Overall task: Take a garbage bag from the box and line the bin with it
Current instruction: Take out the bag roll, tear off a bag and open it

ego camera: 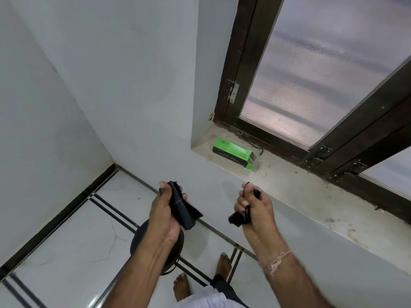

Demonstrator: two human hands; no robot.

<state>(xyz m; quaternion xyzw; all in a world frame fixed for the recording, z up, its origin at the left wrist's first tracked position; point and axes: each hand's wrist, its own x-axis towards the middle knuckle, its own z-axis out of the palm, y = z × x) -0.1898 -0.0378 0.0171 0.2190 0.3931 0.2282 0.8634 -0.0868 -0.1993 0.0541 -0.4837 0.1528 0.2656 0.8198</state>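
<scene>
My left hand (163, 211) grips a folded black garbage bag (182, 210) that sticks out past my fingers. Another piece of black bag (238, 217) is clenched in my right hand (255, 210), apart from the left one. The green and black bag box (232, 152) lies on the window sill, above and between my hands, with one end flap open. A dark round bin (139, 242) stands on the floor below my left forearm, which hides most of it.
The stone window sill (311, 192) runs diagonally on the right under a dark-framed window (311, 85) with frosted glass. White walls meet in a corner at left. My bare feet (200, 276) stand on the white tiled floor (73, 241) next to the bin.
</scene>
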